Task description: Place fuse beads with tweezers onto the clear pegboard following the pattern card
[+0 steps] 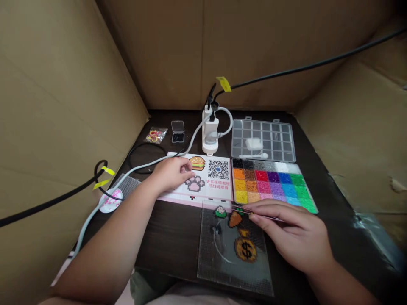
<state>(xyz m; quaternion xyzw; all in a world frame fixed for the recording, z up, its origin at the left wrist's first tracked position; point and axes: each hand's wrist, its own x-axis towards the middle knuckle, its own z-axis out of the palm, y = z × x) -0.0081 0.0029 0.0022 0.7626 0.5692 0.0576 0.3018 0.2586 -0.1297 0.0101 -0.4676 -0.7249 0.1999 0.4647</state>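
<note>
My right hand (295, 231) pinches a pair of thin metal tweezers (270, 217), their tips pointing left over the upper part of a clear pegboard (213, 262). On that board are a carrot of fused-style beads (235, 219), a small green and pale bead figure (220, 212) and an orange money bag with a black dollar sign (246, 249). Whether the tips hold a bead is too small to tell. My left hand (171, 173) rests on a printed pattern sheet (219, 192), fingers loosely curled with a gap between thumb and forefinger, nothing visible in them.
A bead box (273, 186) with many coloured compartments lies right of the sheet, its clear lid (263, 137) opened behind. A white power strip (210, 144) with cables stands at the back. A small black-bead case (178, 132) and cardboard walls (254, 51) surround the dark table.
</note>
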